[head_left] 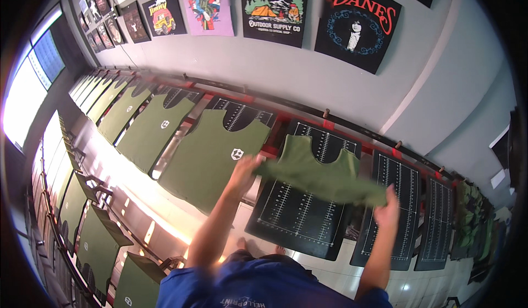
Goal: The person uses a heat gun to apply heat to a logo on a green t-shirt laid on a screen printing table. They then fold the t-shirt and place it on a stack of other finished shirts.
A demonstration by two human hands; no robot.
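Note:
An olive-green sleeveless shirt panel (pixel 316 176) with a scooped neckline is stretched between my two hands. Its neck and shoulder end lies on or just over a black printing board (pixel 300 214) marked with white scales; its near edge is folded and blurred. My left hand (pixel 245 170) is closed on the panel's left corner, beside the neighbouring board. On the right, my right hand (pixel 387 211) pinches the other corner, over the edge of the board to the right. A similar green panel (pixel 212 154) with a small white emblem lies flat on the board to my left.
More boards with green panels (pixel 154 124) run away to the far left. Bare marked boards (pixel 389 214) stand to the right, before a heap of dark green cloth (pixel 474 214). A rail (pixel 264 91) runs along the wall. Another row of panels (pixel 99 242) stands at lower left.

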